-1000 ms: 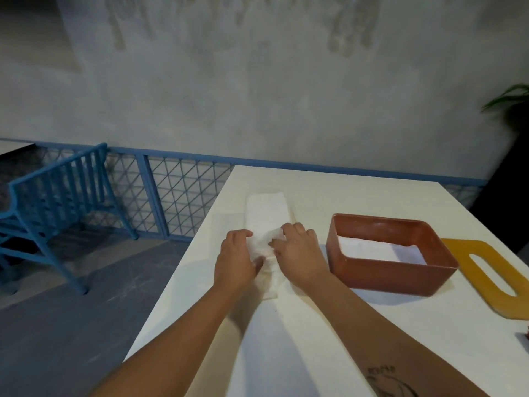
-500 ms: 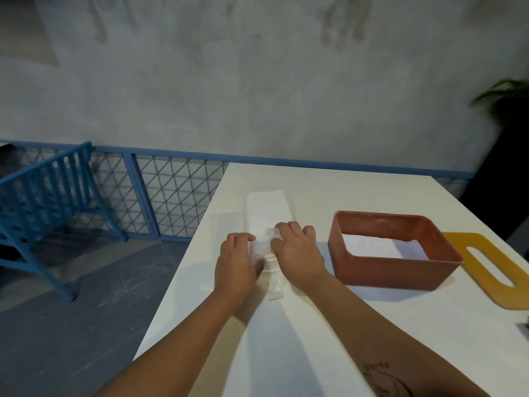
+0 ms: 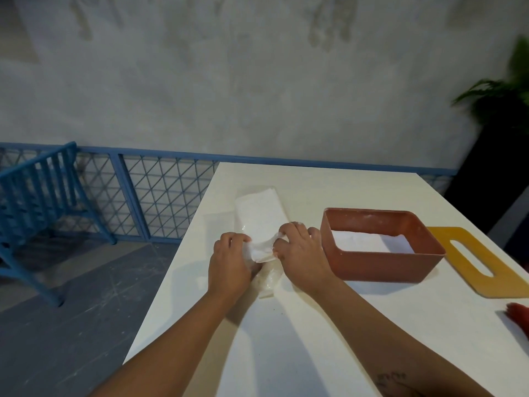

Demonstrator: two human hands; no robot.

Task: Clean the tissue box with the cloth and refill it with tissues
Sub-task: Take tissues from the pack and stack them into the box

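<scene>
A long white pack of tissues (image 3: 260,212) in clear plastic wrap lies on the white table (image 3: 300,339), running away from me. My left hand (image 3: 229,262) and my right hand (image 3: 300,250) both pinch the wrap at the pack's near end, with the plastic stretched between them. The terracotta tissue box (image 3: 375,262) stands open-topped just right of my right hand, with white tissue lying flat inside it. Its yellow lid (image 3: 483,262) with a long slot lies flat to the right of the box.
A red cloth (image 3: 519,315) shows at the right edge of the table. A blue railing (image 3: 160,196) and a blue chair (image 3: 37,202) stand left of the table, above a grey floor. A plant (image 3: 503,96) stands at the far right by the grey wall.
My hands have drawn slightly apart, pulling the plastic wrap wider at the pack's near end. The camera has tilted a little, shifting the scene.
</scene>
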